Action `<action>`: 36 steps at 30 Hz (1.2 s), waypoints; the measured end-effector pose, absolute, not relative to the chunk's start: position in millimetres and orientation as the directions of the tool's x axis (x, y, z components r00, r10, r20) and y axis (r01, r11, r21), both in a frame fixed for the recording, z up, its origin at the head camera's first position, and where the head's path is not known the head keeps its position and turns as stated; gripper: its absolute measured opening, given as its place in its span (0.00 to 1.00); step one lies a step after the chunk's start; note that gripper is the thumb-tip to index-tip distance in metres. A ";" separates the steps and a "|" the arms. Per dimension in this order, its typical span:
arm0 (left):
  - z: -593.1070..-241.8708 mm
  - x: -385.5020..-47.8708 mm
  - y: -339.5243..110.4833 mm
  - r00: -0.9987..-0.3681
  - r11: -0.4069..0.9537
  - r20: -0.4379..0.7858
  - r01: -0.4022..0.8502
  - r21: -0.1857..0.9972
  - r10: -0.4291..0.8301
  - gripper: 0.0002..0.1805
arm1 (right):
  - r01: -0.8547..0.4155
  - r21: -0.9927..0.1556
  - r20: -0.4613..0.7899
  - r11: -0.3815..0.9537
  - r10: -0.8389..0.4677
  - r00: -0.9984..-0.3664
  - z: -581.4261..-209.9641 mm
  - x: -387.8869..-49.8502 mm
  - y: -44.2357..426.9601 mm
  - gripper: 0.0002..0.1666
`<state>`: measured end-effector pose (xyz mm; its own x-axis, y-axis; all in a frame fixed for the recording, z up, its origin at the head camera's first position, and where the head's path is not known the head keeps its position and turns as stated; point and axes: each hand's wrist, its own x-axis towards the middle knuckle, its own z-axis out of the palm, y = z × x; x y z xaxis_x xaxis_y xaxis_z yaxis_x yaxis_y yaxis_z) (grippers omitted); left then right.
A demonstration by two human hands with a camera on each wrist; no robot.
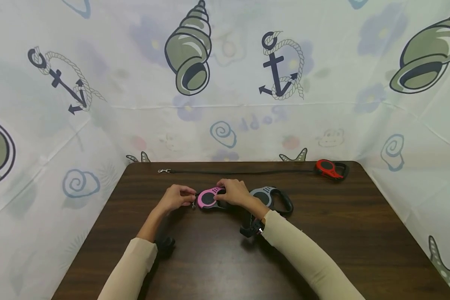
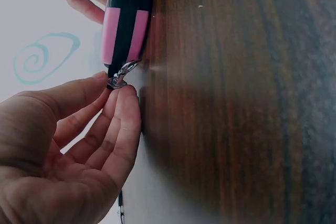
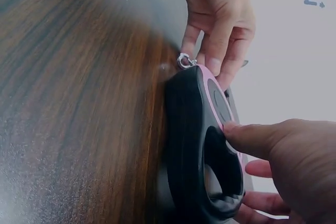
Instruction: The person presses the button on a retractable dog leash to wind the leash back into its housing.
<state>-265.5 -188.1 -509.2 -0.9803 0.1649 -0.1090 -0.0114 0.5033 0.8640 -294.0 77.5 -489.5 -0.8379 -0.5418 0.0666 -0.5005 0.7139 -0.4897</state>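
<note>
A pink and black retractable dog leash [image 1: 208,200] lies near the middle of the table. My left hand [image 1: 175,198] pinches the metal clip [image 2: 122,73] at its front end between thumb and fingers, close against the casing. On the other side, my right hand [image 1: 235,192] grips the leash body by the handle end, its thumb [image 3: 249,137] on the face beside the handle opening. Just right of that hand sits a grey retractable leash [image 1: 263,194] with a black handle, partly hidden by my right wrist.
Along the table's back edge a red retractable leash [image 1: 325,167] lies at the right, its black strap [image 1: 240,172] drawn out leftward to a metal clip [image 1: 164,171]. A patterned white curtain [image 1: 232,62] surrounds the brown table [image 1: 217,266].
</note>
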 end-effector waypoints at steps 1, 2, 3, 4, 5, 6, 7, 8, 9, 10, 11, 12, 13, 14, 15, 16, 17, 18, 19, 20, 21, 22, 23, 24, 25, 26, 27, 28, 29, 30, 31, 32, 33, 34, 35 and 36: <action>-510.1 -265.2 -188.2 -0.980 0.504 -0.109 -0.010 0.863 0.166 0.13 | -0.503 -0.478 0.069 0.720 -0.540 -0.839 -490.8 -294.0 77.8 0.30; -510.3 -264.9 -188.6 -0.980 0.508 -0.108 -0.008 0.862 0.167 0.13 | -0.508 -0.469 0.075 0.723 -0.540 -0.838 -491.4 -293.6 78.3 0.30; -510.4 -264.8 -189.2 -0.980 0.513 -0.106 -0.005 0.858 0.167 0.13 | -0.514 -0.459 0.082 0.725 -0.541 -0.837 -491.8 -293.3 78.9 0.30; -510.4 -264.6 -190.0 -0.981 0.520 -0.103 -0.003 0.854 0.164 0.13 | -0.520 -0.456 0.092 0.723 -0.543 -0.835 -492.0 -292.9 79.9 0.30; -510.7 -264.5 -190.9 -0.982 0.527 -0.100 -0.001 0.850 0.160 0.14 | -0.528 -0.451 0.102 0.719 -0.546 -0.831 -492.1 -292.4 81.3 0.30; -510.7 -264.2 -191.8 -0.984 0.536 -0.097 -0.001 0.844 0.151 0.14 | -0.537 -0.450 0.115 0.714 -0.550 -0.827 -492.2 -291.8 82.9 0.30; -510.5 -264.3 -192.4 -0.985 0.551 -0.090 0.005 0.834 0.145 0.14 | -0.547 -0.452 0.130 0.705 -0.554 -0.822 -491.2 -291.7 85.2 0.31; -510.0 -264.1 -193.2 -0.987 0.569 -0.083 0.012 0.823 0.140 0.14 | -0.555 -0.460 0.139 0.693 -0.561 -0.816 -489.8 -291.0 87.7 0.31; -509.8 -264.0 -193.9 -0.988 0.590 -0.070 0.025 0.807 0.138 0.14 | -0.563 -0.471 0.148 0.680 -0.568 -0.810 -488.7 -290.5 90.5 0.31; -509.7 -263.7 -194.5 -0.989 0.611 -0.055 0.041 0.790 0.138 0.14 | -0.572 -0.480 0.158 0.665 -0.576 -0.802 -487.6 -290.0 93.5 0.32; -509.5 -263.4 -195.0 -0.989 0.632 -0.033 0.067 0.772 0.145 0.14 | -0.582 -0.487 0.166 0.651 -0.585 -0.794 -486.3 -289.3 96.5 0.32; -509.2 -262.9 -195.7 -0.988 0.655 -0.006 0.097 0.750 0.153 0.14 | -0.589 -0.498 0.171 0.637 -0.593 -0.787 -484.9 -288.6 99.5 0.32; -508.9 -262.5 -196.3 -0.986 0.669 0.016 0.122 0.733 0.163 0.15 | -0.596 -0.505 0.176 0.624 -0.602 -0.779 -483.2 -288.0 102.6 0.32; -508.6 -262.1 -196.8 -0.984 0.678 0.037 0.146 0.721 0.172 0.15 | -0.601 -0.511 0.175 0.614 -0.610 -0.773 -481.7 -287.2 105.8 0.33; -508.4 -261.8 -197.3 -0.982 0.683 0.058 0.169 0.711 0.183 0.16 | -0.606 -0.517 0.180 0.605 -0.615 -0.768 -480.0 -286.4 109.1 0.33; -508.1 -261.6 -197.9 -0.978 0.685 0.077 0.190 0.704 0.193 0.16 | -0.610 -0.518 0.181 0.600 -0.620 -0.763 -478.5 -285.8 112.5 0.33; -508.0 -261.6 -198.7 -0.975 0.685 0.094 0.209 0.698 0.201 0.16 | -0.613 -0.519 0.183 0.596 -0.623 -0.760 -476.9 -285.4 116.0 0.33; -508.0 -261.9 -199.9 -0.973 0.683 0.106 0.220 0.697 0.204 0.17 | -0.617 -0.517 0.185 0.593 -0.626 -0.758 -475.4 -285.0 119.9 0.33; -507.9 -262.3 -201.0 -0.971 0.680 0.117 0.229 0.697 0.207 0.17 | -0.624 -0.511 0.191 0.591 -0.629 -0.753 -474.4 -285.1 124.1 0.33; -507.9 -263.1 -202.5 -0.968 0.681 0.135 0.246 0.689 0.213 0.17 | -0.632 -0.505 0.199 0.588 -0.633 -0.748 -473.3 -285.3 128.4 0.33; -508.0 -264.2 -204.2 -0.964 0.681 0.152 0.263 0.683 0.220 0.17 | -0.638 -0.502 0.204 0.585 -0.636 -0.744 -472.3 -285.8 133.3 0.34; -508.2 -265.1 -206.0 -0.959 0.683 0.167 0.280 0.675 0.228 0.17 | -0.643 -0.500 0.209 0.580 -0.640 -0.739 -472.0 -286.4 138.6 0.34; -507.9 -265.9 -207.9 -0.956 0.683 0.180 0.292 0.669 0.233 0.18 | -0.649 -0.498 0.213 0.576 -0.644 -0.735 -471.5 -287.0 144.2 0.34; -507.6 -266.9 -210.0 -0.953 0.684 0.191 0.302 0.665 0.235 0.18 | -0.653 -0.499 0.217 0.570 -0.647 -0.731 -471.3 -288.0 149.9 0.34; -507.2 -268.0 -212.4 -0.951 0.687 0.201 0.310 0.658 0.236 0.18 | -0.658 -0.498 0.223 0.565 -0.650 -0.726 -471.2 -289.5 156.0 0.35; -506.6 -269.0 -214.9 -0.949 0.688 0.209 0.315 0.654 0.236 0.18 | -0.660 -0.499 0.226 0.562 -0.651 -0.725 -471.0 -290.9 162.2 0.35; -506.0 -270.0 -217.8 -0.947 0.690 0.216 0.320 0.649 0.236 0.19 | -0.657 -0.502 0.224 0.563 -0.649 -0.727 -470.9 -292.4 168.6 0.35; -505.0 -271.0 -220.6 -0.946 0.696 0.223 0.324 0.641 0.236 0.19 | -0.654 -0.506 0.225 0.562 -0.646 -0.729 -470.2 -293.6 174.9 0.35; -504.1 -272.1 -223.5 -0.945 0.700 0.229 0.327 0.634 0.235 0.20 | -0.651 -0.507 0.226 0.564 -0.643 -0.732 -469.8 -294.9 181.4 0.36; -503.6 -273.4 -226.9 -0.943 0.707 0.233 0.331 0.625 0.235 0.21 | -0.648 -0.510 0.225 0.566 -0.639 -0.736 -469.3 -296.1 187.8 0.36; -502.9 -274.4 -229.9 -0.942 0.715 0.239 0.334 0.615 0.234 0.21 | -0.644 -0.510 0.225 0.570 -0.635 -0.739 -468.5 -297.1 194.2 0.36; -502.2 -275.5 -232.8 -0.941 0.721 0.242 0.336 0.606 0.236 0.22 | -0.642 -0.512 0.225 0.571 -0.632 -0.741 -467.8 -297.7 200.5 0.35; -501.8 -276.5 -235.8 -0.940 0.727 0.243 0.339 0.597 0.239 0.23 | -0.640 -0.512 0.226 0.573 -0.630 -0.743 -467.2 -298.2 206.9 0.36; -501.4 -277.4 -238.6 -0.940 0.732 0.243 0.340 0.590 0.241 0.24 | -0.641 -0.511 0.229 0.572 -0.629 -0.743 -466.7 -298.9 213.3 0.36; -501.5 -278.3 -241.4 -0.938 0.737 0.244 0.345 0.581 0.247 0.25 | -0.644 -0.504 0.232 0.575 -0.629 -0.742 -467.1 -299.7 219.8 0.36; -501.9 -279.2 -244.2 -0.936 0.745 0.247 0.351 0.568 0.252 0.25 | -0.647 -0.497 0.234 0.578 -0.629 -0.742 -467.3 -300.1 226.4 0.36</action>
<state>-279.2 -244.2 -501.9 -0.9357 0.2522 0.2469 0.3506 0.7445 0.5682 -300.1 226.4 -467.3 -0.7417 -0.6285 0.2342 -0.6469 0.5781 -0.4973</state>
